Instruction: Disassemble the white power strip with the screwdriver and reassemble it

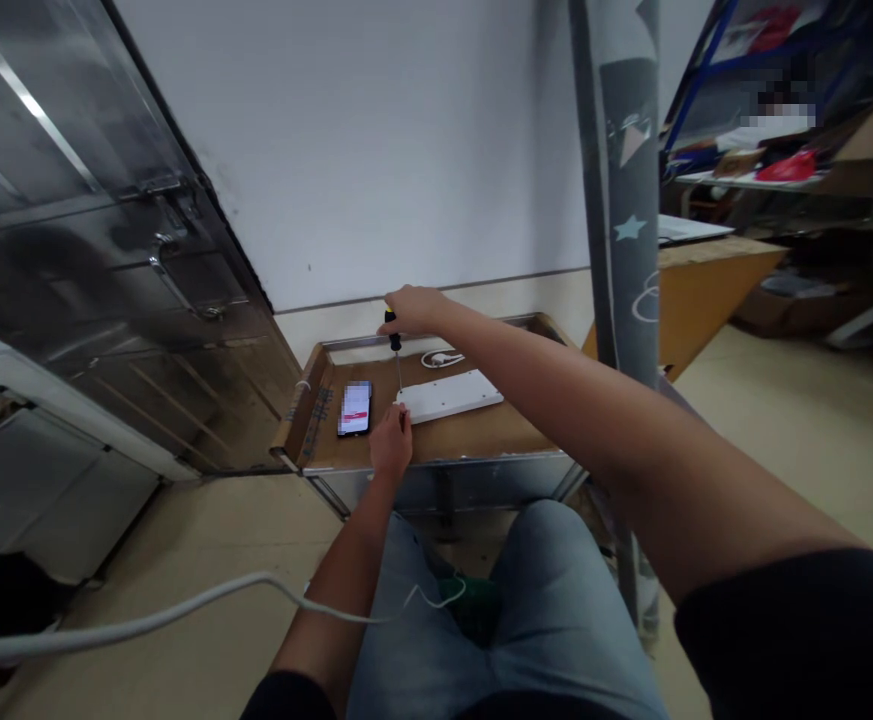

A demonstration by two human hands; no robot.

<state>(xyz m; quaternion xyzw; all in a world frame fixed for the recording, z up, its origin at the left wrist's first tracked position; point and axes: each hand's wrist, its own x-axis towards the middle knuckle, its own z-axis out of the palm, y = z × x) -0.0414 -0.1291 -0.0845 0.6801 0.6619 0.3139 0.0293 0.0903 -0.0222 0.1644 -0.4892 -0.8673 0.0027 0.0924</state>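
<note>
A long white power strip point(455, 395) lies on the brown tabletop, with small dark holes or screws along its upper face. My right hand point(415, 308) grips the black and yellow handle of a screwdriver point(396, 345) from above. The screwdriver stands nearly upright, its tip at the strip's left end. At that same end my left hand point(391, 440) pinches the strip between its fingers; part of the grip is hidden. Behind the strip lies a coiled white cord with a plug point(442, 358).
A phone point(355, 408) with a lit screen lies left of the strip. The small table point(473, 446) has raised edges and stands against the wall. A wrapped pole point(627, 200) rises to the right. A metal door point(106, 220) is at left, and a white cable point(241, 585) crosses in front.
</note>
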